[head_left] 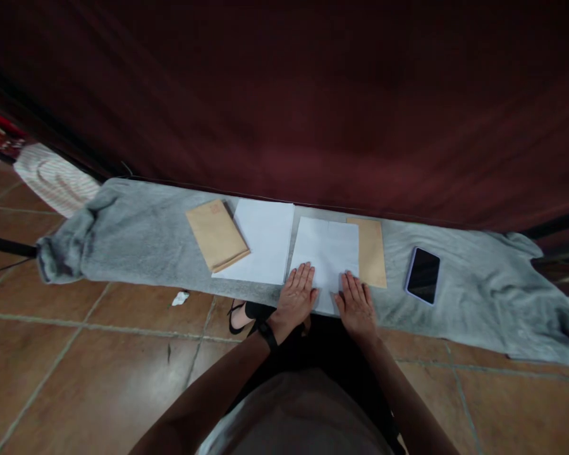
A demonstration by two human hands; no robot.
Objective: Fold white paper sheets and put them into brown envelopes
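A white sheet of paper [326,246] lies in front of me on the grey cloth. My left hand [298,294] rests flat on its near left part, fingers stretched out. On the near right part my right hand [356,304] lies flat too, its fingers slightly spread and pointing away from me. Partly under the sheet's right side, a brown envelope [372,253] shows. To the left is a stack of white paper [268,240], and a small pile of brown envelopes [215,232] overlaps its left edge.
A phone [423,275] with a dark screen lies right of the envelope. The grey cloth [137,234] covers a long narrow surface against a dark red curtain [289,114]. A striped cloth [57,180] hangs at the left. A white scrap [181,297] lies on the tiled floor [123,360].
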